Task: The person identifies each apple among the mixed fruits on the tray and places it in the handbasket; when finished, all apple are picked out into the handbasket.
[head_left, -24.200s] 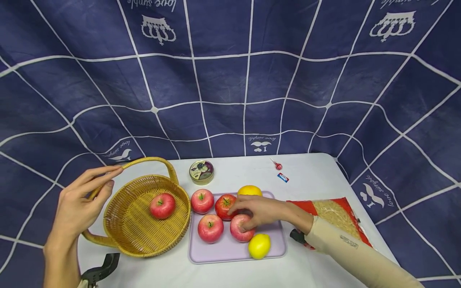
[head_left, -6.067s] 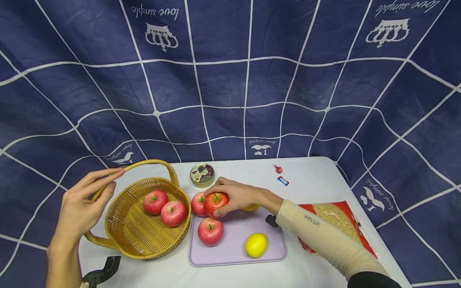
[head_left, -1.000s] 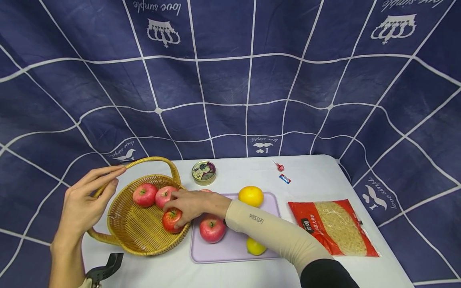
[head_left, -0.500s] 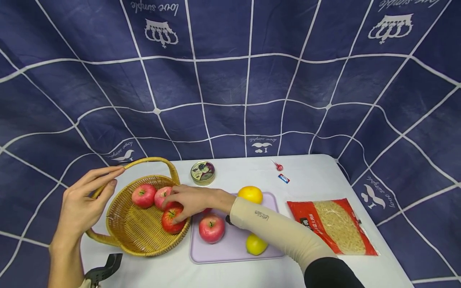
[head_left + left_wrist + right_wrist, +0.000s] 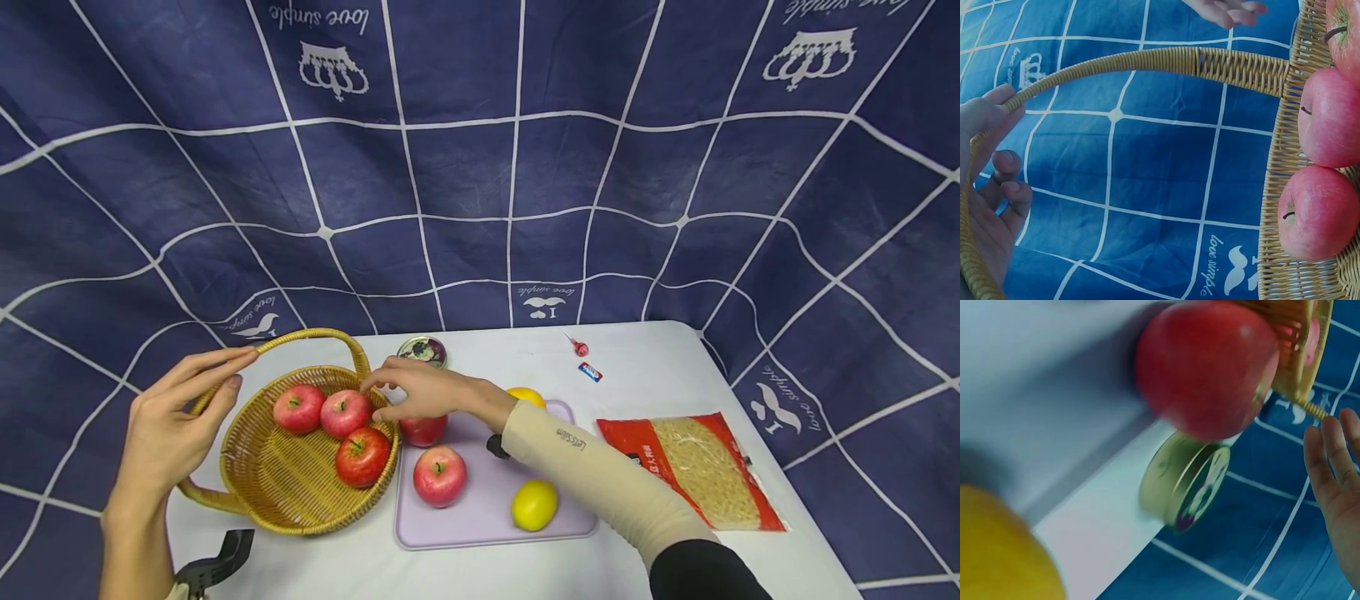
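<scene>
My left hand holds the handle of the wicker basket. Three apples lie in the basket, a deeper red apple nearest its right rim. Just right of that rim is my right hand, its fingers loosely bent and nothing in them. Under it, partly covered, an apple sits at the back left of the lilac tray. Another apple rests in front of that one. A lemon and a second yellow fruit, partly hidden by the right arm, are farther right.
A round tin stands behind the tray, half covered by my right hand. At the right lies a red bag of pasta. A lollipop and a small blue-and-red packet lie near the back edge. A patterned curtain hangs behind.
My right hand has let go of the deeper red apple in the basket and moved up and right over the rim. The basket held one apple earliest, now three. My left hand stays put.
</scene>
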{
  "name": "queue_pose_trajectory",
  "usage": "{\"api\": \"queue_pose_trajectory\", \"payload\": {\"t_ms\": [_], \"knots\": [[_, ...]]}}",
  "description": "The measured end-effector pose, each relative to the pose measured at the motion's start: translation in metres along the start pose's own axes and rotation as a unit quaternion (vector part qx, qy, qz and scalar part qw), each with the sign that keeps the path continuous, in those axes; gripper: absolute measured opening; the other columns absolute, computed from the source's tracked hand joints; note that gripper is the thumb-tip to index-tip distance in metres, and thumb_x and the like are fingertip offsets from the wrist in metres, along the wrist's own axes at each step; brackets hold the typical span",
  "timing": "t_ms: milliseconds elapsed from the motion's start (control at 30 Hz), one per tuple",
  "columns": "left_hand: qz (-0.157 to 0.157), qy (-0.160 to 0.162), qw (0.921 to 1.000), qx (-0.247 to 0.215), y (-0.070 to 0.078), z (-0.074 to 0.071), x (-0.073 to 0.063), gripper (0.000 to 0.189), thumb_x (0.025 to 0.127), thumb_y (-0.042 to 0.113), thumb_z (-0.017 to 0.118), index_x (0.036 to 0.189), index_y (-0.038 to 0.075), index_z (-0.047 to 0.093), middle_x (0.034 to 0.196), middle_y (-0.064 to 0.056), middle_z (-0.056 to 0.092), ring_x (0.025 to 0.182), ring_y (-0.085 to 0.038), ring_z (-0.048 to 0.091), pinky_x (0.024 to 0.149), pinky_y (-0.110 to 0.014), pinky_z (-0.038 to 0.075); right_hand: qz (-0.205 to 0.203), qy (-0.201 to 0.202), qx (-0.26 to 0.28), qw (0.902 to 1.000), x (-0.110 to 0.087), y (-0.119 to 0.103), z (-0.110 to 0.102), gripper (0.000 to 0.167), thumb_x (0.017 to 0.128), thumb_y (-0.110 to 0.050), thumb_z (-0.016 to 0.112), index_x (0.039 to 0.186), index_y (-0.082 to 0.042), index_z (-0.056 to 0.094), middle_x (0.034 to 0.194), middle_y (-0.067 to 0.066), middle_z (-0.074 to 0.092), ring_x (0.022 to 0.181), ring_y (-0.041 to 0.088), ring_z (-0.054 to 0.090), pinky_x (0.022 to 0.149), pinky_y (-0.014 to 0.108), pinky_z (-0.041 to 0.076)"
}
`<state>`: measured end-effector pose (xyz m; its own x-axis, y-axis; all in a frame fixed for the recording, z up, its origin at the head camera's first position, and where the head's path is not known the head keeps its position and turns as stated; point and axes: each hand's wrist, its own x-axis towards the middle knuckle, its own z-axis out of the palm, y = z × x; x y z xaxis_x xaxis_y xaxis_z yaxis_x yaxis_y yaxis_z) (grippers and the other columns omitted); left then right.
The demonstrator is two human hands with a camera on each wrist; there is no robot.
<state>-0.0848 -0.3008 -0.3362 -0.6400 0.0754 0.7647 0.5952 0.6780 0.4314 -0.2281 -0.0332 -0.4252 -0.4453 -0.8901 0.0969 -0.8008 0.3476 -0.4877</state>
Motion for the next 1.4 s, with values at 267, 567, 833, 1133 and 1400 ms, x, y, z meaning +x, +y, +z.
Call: {"api": "queue_pose_trajectory", "payload": {"t_ms": [267,567,833,1133,1400], "knots": [[-0.004,0.001,1.0000,0.000,0.000,-0.001,0.000,0.034,0.079,-0.020,0.067,0.107,-0.004,0.076,0.109,-0.019,0.072,0.106,0.004,0.061,0.093,-0.007,0.044,0.047,0.008,0.035,0.9982,-0.015,0.024,-0.003,0.048,0.092,-0.036,0.071,0.135,-0.021,0.061,0.125,0.000,0.057,0.116,0.018,0.054,0.097,0.021,0.044],[-0.005,0.002,1.0000,0.001,0.000,-0.001,-0.001,0.034,0.077,-0.020,0.067,0.107,-0.004,0.077,0.108,-0.019,0.072,0.106,0.004,0.061,0.093,-0.007,0.044,0.084,-0.048,0.060,0.9935,-0.022,0.043,0.007,0.060,0.090,-0.038,0.073,0.142,-0.016,0.055,0.137,0.008,0.057,0.127,0.022,0.051,0.106,0.028,0.041],[-0.007,0.001,1.0000,0.003,0.000,0.000,-0.002,0.034,0.078,-0.020,0.067,0.106,-0.005,0.076,0.108,-0.019,0.072,0.106,0.004,0.061,0.092,-0.007,0.044,0.085,-0.087,0.088,0.9886,-0.024,0.044,0.020,0.065,0.084,-0.033,0.079,0.142,-0.018,0.056,0.136,0.008,0.056,0.123,0.020,0.051,0.105,0.026,0.040],[-0.008,0.002,1.0000,0.003,0.000,0.000,-0.002,0.034,0.078,-0.020,0.067,0.107,-0.004,0.077,0.108,-0.020,0.072,0.107,0.004,0.061,0.093,-0.007,0.044,0.097,-0.112,0.059,0.9873,-0.024,0.039,0.029,0.065,0.079,-0.033,0.083,0.140,-0.026,0.059,0.131,0.000,0.056,0.116,0.008,0.050,0.101,0.022,0.041],[-0.007,0.001,1.0000,0.005,0.000,0.000,-0.002,0.034,0.078,-0.020,0.067,0.107,-0.004,0.077,0.109,-0.020,0.072,0.106,0.005,0.061,0.091,-0.006,0.044,0.101,-0.109,0.044,0.9879,-0.023,0.037,0.030,0.066,0.078,-0.030,0.084,0.139,-0.026,0.059,0.130,0.001,0.057,0.115,0.009,0.050,0.100,0.021,0.041]]}}
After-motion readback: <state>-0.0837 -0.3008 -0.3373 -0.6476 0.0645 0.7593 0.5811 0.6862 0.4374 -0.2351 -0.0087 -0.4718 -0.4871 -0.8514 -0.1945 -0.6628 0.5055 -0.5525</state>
